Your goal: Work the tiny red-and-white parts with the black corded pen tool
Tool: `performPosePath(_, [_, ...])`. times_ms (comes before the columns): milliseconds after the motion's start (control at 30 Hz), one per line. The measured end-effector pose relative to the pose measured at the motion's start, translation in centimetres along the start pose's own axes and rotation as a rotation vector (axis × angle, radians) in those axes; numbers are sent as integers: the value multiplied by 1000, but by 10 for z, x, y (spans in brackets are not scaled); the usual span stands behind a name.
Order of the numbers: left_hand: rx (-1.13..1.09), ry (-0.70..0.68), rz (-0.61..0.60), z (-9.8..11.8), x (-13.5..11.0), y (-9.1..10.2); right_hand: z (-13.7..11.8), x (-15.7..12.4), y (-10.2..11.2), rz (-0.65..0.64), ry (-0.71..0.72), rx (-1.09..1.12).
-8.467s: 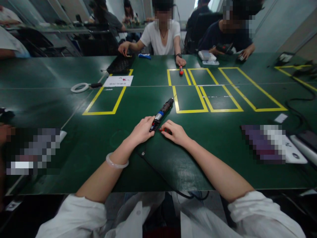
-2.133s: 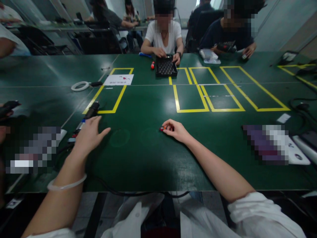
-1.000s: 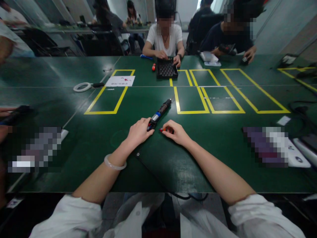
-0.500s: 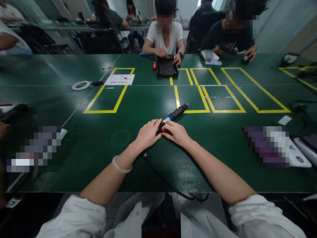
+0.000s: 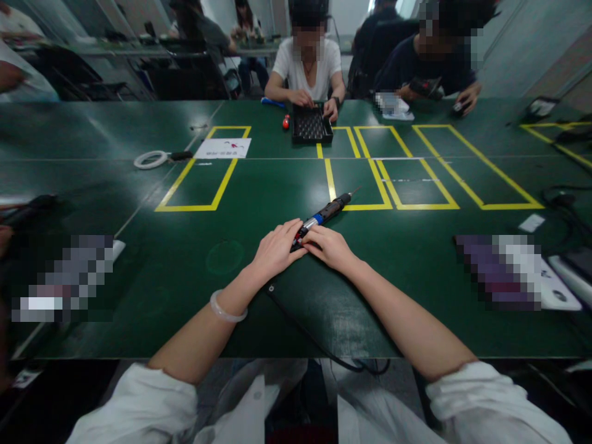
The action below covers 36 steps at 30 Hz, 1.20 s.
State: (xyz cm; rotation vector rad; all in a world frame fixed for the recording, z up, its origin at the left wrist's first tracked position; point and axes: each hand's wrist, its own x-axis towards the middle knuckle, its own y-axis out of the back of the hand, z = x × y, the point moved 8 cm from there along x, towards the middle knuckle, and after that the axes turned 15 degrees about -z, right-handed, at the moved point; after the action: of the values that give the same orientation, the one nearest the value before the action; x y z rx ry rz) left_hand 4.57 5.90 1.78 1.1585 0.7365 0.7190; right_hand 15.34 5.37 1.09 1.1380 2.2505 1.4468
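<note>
A black electric screwdriver with a blue and silver band lies on the green table, its tip pointing up and right. My left hand is closed around its rear end, where a black cable runs off toward the table's near edge. My right hand is closed right beside it, fingertips pinched against the tool's rear end; a small red part held there earlier is hidden now.
Yellow taped rectangles mark the table. Across it a person in white handles a black tray beside a small red item. A white tape roll and a paper sheet lie at left.
Over the last second my left hand swung the screwdriver's tip to the right and brought its rear end against my right hand. Since half a second ago nothing has visibly moved.
</note>
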Motion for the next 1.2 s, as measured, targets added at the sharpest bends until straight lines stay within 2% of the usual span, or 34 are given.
performPosePath(267, [22, 24, 35, 5, 0, 3, -1, -3, 4, 23, 9, 52])
performPosePath(400, [38, 30, 27, 5, 1, 3, -1, -6, 9, 89, -16, 60])
performPosePath(600, [49, 85, -16, -14, -7, 8, 5, -9, 12, 94, -61, 56])
performPosePath(767, [36, 198, -42, -55, -32, 16, 5, -9, 12, 50, -85, 49])
performPosePath(1000, [11, 455, -43, -139, -89, 24, 7, -8, 9, 34, -94, 61])
performPosePath(1200, [-7, 672, -90, -205, -142, 30, 8, -7, 5, 13, -98, 71])
